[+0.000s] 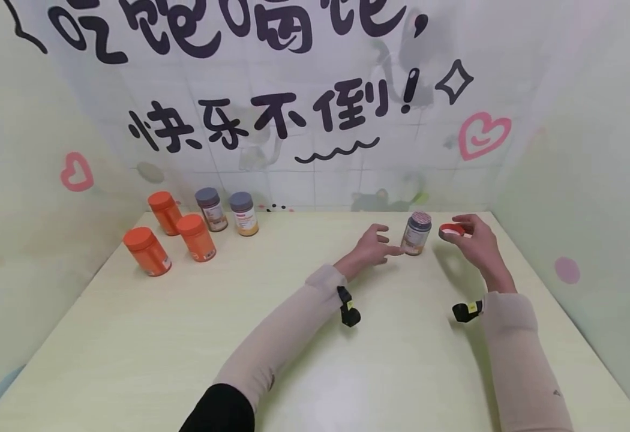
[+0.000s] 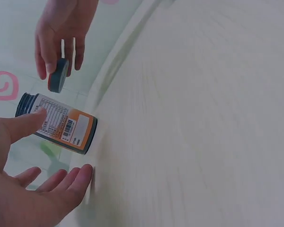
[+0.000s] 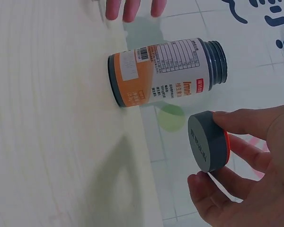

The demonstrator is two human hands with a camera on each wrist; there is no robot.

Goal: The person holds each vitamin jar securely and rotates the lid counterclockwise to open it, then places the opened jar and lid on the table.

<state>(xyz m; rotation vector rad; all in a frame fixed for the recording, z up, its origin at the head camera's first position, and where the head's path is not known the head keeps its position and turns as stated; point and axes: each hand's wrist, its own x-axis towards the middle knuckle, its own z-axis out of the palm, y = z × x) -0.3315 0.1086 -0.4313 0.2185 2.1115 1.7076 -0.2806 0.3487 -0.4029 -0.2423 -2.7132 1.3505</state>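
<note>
A supplement bottle [image 1: 415,235] with a dark rim and a white-and-orange label stands upright near the table's back right. Its threaded neck [image 3: 217,64] is bare, and a patterned reddish disc covers the mouth. My right hand [image 1: 478,243] pinches a dark grey screw lid [image 3: 209,142] with a red edge, apart from the bottle and to its right. Left of the bottle, my left hand [image 1: 370,251] has its fingers spread. One of its digits overlaps the bottle in the left wrist view; I cannot tell whether it touches.
Several other bottles stand at the table's back left: orange ones [image 1: 147,252] and two with dark grey lids, such as the yellow-and-white bottle [image 1: 246,216]. A lettered wall covering [image 1: 293,186] rises behind the table [image 1: 212,318]. Each wrist wears a small black camera [image 1: 350,312].
</note>
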